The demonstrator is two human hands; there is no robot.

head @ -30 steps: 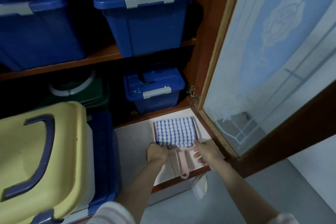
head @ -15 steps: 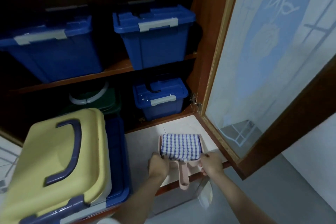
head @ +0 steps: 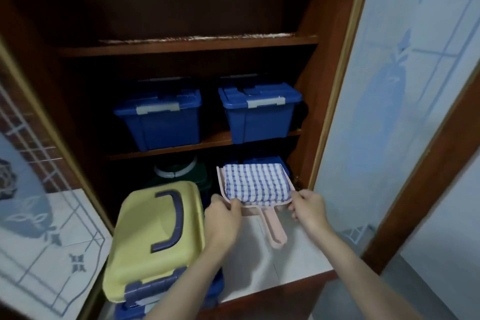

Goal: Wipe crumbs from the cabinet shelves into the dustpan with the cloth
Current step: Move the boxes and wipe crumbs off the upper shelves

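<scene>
A pink dustpan (head: 275, 228) is held in the air in front of the lower cabinet shelves, its handle pointing toward me. A folded blue-and-white checked cloth (head: 255, 183) lies in its pan. My left hand (head: 223, 218) pinches the pan's near left corner. My right hand (head: 309, 208) pinches the near right corner. An upper wooden shelf (head: 197, 45) has pale crumbs along its front edge.
Two blue lidded bins (head: 259, 112) stand on the middle shelf. A yellow-lidded box (head: 153, 239) sits at lower left on a blue bin. The white bottom shelf (head: 259, 267) lies below the dustpan. A frosted glass door (head: 405, 112) stands open at right, another at left.
Both hands have lifted the dustpan with the cloth up off the bottom shelf. My view has tilted upward, bringing the upper shelf into sight.
</scene>
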